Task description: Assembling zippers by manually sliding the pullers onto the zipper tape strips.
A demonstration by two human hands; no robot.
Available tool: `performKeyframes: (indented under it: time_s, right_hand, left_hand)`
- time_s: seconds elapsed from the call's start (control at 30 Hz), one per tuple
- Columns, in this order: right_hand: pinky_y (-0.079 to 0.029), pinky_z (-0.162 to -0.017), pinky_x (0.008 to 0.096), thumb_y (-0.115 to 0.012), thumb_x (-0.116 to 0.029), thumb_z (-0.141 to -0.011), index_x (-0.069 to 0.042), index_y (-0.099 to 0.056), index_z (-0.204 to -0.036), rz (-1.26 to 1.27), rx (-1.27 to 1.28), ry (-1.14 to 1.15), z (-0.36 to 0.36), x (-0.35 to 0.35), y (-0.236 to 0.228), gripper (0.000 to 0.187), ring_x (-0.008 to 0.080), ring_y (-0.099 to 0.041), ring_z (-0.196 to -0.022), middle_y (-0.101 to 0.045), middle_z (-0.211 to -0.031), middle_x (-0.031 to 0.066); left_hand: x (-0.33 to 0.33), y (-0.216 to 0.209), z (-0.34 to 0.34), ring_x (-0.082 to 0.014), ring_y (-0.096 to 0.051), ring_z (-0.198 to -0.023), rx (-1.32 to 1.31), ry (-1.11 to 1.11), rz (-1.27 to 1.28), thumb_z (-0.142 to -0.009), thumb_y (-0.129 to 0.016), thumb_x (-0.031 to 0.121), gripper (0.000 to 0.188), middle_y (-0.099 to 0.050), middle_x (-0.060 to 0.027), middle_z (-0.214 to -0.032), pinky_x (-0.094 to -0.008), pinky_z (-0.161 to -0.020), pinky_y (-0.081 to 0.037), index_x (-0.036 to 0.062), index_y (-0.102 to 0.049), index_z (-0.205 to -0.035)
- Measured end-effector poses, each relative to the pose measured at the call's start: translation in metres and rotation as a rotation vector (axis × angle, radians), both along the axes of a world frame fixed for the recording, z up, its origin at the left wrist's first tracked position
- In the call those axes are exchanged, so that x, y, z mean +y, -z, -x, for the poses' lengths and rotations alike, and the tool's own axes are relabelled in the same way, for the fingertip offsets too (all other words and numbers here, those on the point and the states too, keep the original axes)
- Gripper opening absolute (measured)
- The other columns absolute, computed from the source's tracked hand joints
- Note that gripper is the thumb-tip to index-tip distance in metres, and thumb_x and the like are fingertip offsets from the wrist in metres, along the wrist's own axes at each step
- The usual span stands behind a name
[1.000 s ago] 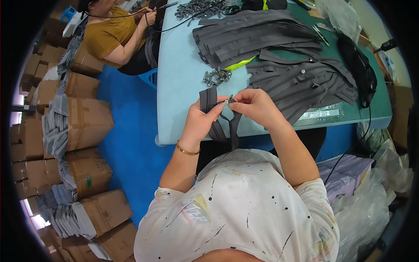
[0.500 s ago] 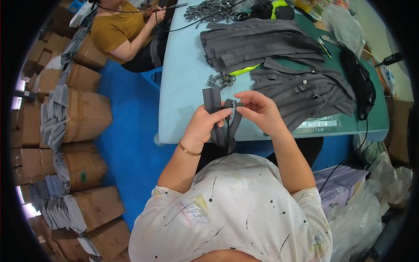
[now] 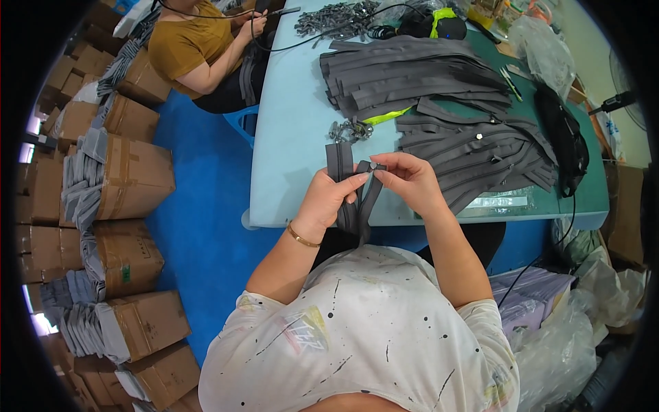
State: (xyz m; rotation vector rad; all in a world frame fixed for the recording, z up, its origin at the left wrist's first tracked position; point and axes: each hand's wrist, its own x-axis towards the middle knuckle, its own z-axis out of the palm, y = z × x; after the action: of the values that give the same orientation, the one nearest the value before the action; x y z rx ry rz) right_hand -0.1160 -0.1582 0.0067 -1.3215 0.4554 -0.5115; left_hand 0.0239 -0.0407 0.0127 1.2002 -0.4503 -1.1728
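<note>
My left hand (image 3: 327, 198) is closed round a dark grey zipper (image 3: 338, 159), whose upper end stands above the thumb while the rest hangs in a loop over the table's front edge. At the zipper's other end, my right hand (image 3: 412, 182) pinches the tape between thumb and fingers, next to a small silvery slider (image 3: 373, 165). The left thumb reaches toward the same spot, so part of it is hidden. Just beyond my hands lies a small heap of metal sliders (image 3: 350, 130). To the right rests a fanned bundle of grey zippers (image 3: 473, 154), some with sliders on them.
Another zipper bundle (image 3: 412, 72) lies farther back on the pale blue table (image 3: 288, 137), near a larger slider pile (image 3: 336, 18). A black pouch (image 3: 563, 141) and scissors (image 3: 511, 84) are at right. A co-worker (image 3: 199, 48) sits far left; cardboard boxes (image 3: 137, 178) line the floor.
The view has shifted slightly. Both hands keep their hold on the zipper; the right fingers have closed in a little around the end by the slider.
</note>
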Motion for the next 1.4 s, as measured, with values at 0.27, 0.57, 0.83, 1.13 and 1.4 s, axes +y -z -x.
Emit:
performKeyframes:
  time_s: [0.27,0.57,0.83,1.13,1.4]
  right_hand:
    - [-0.041,-0.066,0.0158,-0.064,0.003,-0.079,-0.005,-0.065,-0.107,0.055,0.003,0.057,0.0,0.003,0.0,0.029,0.0021,-0.05,-0.073,-0.056,-0.08,-0.0047]
    - [-0.041,-0.066,0.0161,-0.064,0.003,-0.08,-0.005,-0.065,-0.106,0.057,0.032,0.076,0.002,0.003,0.005,0.027,0.0026,-0.05,-0.073,-0.055,-0.079,-0.0046]
    - [-0.042,-0.067,0.0162,-0.064,0.002,-0.08,-0.006,-0.065,-0.106,0.15,0.066,0.066,0.006,0.004,0.007,0.027,0.0028,-0.051,-0.075,-0.058,-0.084,-0.0033]
    - [-0.045,-0.065,0.019,-0.063,-0.001,-0.081,-0.007,-0.067,-0.102,0.277,0.051,0.088,0.008,0.01,0.008,0.022,0.0052,-0.053,-0.071,-0.058,-0.083,-0.0007]
    - [-0.044,-0.061,0.0192,-0.067,-0.006,-0.079,-0.005,-0.067,-0.097,0.328,0.115,0.048,0.011,0.008,-0.01,0.018,0.0065,-0.052,-0.068,-0.058,-0.081,0.0013]
  left_hand:
    - [-0.001,0.002,0.005,-0.0064,-0.047,-0.05,-0.128,0.02,-0.025,-0.078,-0.071,0.016,0.018,-0.062,-0.002,-0.075,-0.0195,-0.044,-0.038,0.0005,-0.064,-0.083]
    - [-0.002,0.004,0.01,-0.0064,-0.047,-0.047,-0.153,0.045,-0.094,-0.078,-0.071,0.016,0.018,-0.061,-0.0018,-0.072,-0.02,-0.042,-0.038,0.0003,-0.064,-0.083]
    - [0.0,0.005,0.012,-0.0051,-0.046,-0.049,-0.221,0.025,-0.101,-0.079,-0.069,0.011,0.013,-0.06,0.0001,-0.071,-0.0188,-0.042,-0.036,0.0011,-0.065,-0.084]
    - [0.003,0.008,0.015,-0.004,-0.045,-0.047,-0.272,0.024,-0.084,-0.08,-0.069,0.014,0.013,-0.058,0.0019,-0.064,-0.0195,-0.042,-0.036,0.0018,-0.064,-0.082]
    - [0.009,0.004,0.015,-0.0034,-0.046,-0.048,-0.382,0.074,-0.086,-0.082,-0.067,0.016,0.013,-0.056,0.0035,-0.062,-0.0195,-0.043,-0.037,0.0032,-0.064,-0.085]
